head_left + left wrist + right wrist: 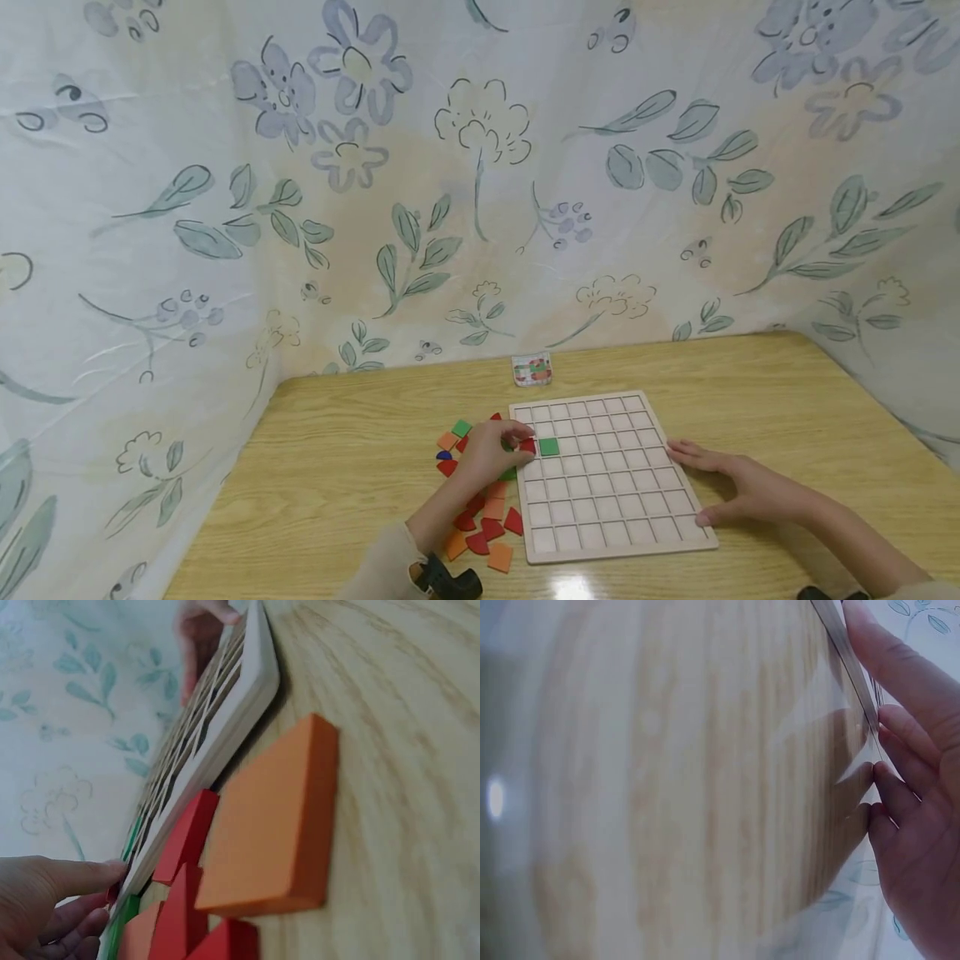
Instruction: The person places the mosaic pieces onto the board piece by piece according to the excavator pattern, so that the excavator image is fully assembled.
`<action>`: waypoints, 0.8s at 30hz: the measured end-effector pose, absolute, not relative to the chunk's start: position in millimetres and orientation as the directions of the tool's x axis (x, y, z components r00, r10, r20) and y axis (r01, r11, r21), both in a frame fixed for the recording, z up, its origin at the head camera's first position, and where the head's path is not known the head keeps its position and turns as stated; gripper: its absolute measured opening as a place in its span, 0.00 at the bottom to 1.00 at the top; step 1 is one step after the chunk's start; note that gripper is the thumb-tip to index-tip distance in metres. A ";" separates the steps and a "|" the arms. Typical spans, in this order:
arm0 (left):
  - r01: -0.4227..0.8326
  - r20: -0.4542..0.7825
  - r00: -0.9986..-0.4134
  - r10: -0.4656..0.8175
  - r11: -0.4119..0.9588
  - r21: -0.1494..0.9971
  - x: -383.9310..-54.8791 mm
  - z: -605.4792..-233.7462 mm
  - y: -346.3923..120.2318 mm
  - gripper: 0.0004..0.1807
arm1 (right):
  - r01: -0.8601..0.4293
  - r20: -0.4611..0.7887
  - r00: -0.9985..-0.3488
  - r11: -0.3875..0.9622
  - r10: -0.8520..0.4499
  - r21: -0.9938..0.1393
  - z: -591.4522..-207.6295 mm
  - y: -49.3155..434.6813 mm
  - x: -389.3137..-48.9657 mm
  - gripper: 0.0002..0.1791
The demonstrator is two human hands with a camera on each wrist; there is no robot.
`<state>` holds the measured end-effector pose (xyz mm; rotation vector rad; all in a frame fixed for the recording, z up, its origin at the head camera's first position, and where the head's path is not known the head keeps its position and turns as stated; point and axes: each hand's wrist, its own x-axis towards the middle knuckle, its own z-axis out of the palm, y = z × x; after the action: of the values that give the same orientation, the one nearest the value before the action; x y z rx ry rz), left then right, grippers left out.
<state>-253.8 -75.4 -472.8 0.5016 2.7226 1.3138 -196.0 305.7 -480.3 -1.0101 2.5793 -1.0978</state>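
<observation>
A pale wooden grid board (600, 492) lies on the table, with one green square tile (549, 447) in a cell near its left side. My left hand (487, 450) is over the board's left edge, pinching a red tile (528, 447) between thumb and fingers in the cell beside the green one. The left wrist view shows that thumb at the board's rim, the red tile mostly hidden behind it. Along the board's right edge rests my right hand (742, 487), fingers extended and thumb spread lower down. Nothing is held in it.
Loose tiles lie left of the board, partly under my left forearm: several red quarter-circles (492, 529), orange squares (500, 557), a green square (461, 428) and a blue piece (444, 456). Behind the board lies a small patterned card (532, 369). Floral fabric (480, 167) stands behind the table.
</observation>
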 end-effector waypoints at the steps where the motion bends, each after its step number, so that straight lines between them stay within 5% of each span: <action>1: 0.256 0.071 -0.944 0.323 0.580 0.773 -253.7 -473.1 -75.0 0.13 | -0.524 0.109 -0.759 0.502 -0.642 -0.688 -480.5 305.7 -195.8 0.44; 24: 0.307 0.115 -0.934 0.337 0.599 0.740 -248.3 -473.0 -72.8 0.10 | -0.506 0.104 -0.769 0.500 -0.631 -0.702 -481.7 306.6 -194.7 0.44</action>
<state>-248.3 -72.8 -473.0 0.5592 2.7763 1.2733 -194.7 306.6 -481.7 -0.9847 2.5737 -1.1211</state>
